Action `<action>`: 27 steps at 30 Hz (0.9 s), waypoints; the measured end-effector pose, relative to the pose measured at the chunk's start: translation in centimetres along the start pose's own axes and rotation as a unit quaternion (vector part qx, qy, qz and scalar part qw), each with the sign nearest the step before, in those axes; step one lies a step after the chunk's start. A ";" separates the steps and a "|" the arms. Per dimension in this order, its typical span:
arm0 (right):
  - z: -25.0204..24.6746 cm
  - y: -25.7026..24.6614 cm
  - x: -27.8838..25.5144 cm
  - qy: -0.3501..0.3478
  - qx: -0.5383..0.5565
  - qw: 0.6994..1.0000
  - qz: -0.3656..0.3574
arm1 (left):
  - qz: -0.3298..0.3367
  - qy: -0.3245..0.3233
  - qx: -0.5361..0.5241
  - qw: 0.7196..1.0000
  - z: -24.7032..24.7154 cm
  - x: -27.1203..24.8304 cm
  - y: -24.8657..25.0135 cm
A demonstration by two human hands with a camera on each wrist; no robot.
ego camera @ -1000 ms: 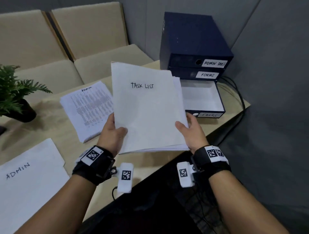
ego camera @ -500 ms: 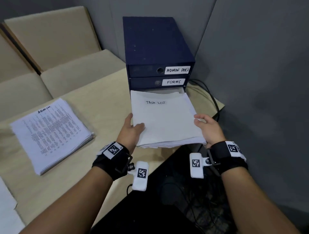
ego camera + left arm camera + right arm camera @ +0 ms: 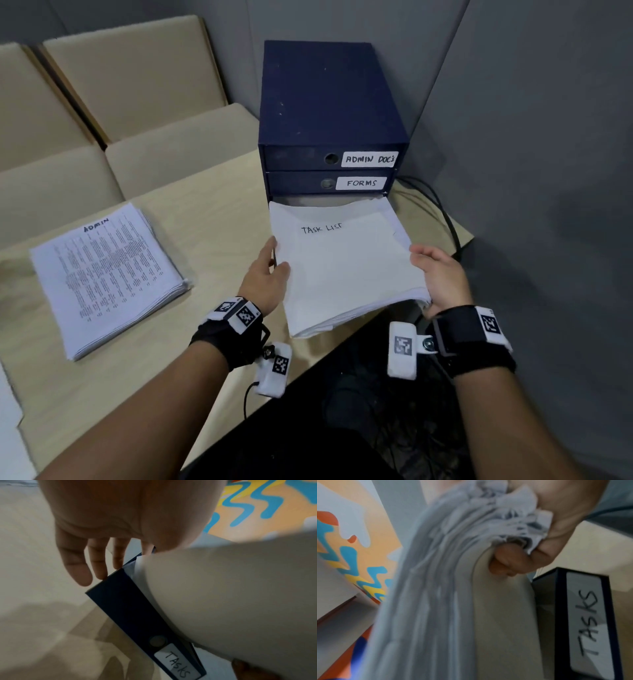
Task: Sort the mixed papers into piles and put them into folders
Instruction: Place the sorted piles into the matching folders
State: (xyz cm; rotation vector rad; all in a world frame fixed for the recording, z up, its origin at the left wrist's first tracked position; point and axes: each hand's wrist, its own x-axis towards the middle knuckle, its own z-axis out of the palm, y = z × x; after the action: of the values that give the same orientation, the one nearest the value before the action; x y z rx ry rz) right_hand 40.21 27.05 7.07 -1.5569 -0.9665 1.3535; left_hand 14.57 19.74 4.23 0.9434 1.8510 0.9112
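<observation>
Table [image 3: 212,219], pale wood, fills the left of the head view. Navy drawer unit [image 3: 322,102] stands at its far right corner against the grey wall. Its upper fronts, labelled ADMIN DOCS and FORMS, are both closed. ADMIN pile [image 3: 106,274] lies flat on the table, well left of the hands. TASK LIST stack [image 3: 346,274] sits between both hands right in front of the unit, far edge at the FORMS front, near edge lifted.

Left hand [image 3: 267,277] is at the stack's left side, thumb lying on the top sheet, forearm angled in from lower left. Right hand [image 3: 442,277] is at the near right corner, wrist bent inward. Hands are apart, with the stack's width between them.

Head view hides the bottom drawer under the paper. Left wrist view shows it: TASKS drawer [image 3: 137,615] is pulled out, sheets go into it and bow up over its front. Same view shows left fingers [image 3: 77,568] straight and loose, hanging beside the drawer's outer corner. Right wrist view shows the right hand clamped on the stack, with a finger [image 3: 508,561] curled beneath it and sheet corners crumpled against the palm. TASKS label [image 3: 585,622] reads only in the wrist views.
</observation>
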 end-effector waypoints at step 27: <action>4.1 2.7 2.2 -0.024 -0.304 0.943 -0.136 | 0.038 0.012 0.357 0.933 1.7 2.7 -0.4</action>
State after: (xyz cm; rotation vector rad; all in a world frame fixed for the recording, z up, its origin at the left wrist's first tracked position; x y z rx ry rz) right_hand 36.50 28.60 3.50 -1.7430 -1.6752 0.9437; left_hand 15.05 22.24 2.27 1.4420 2.2231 0.2637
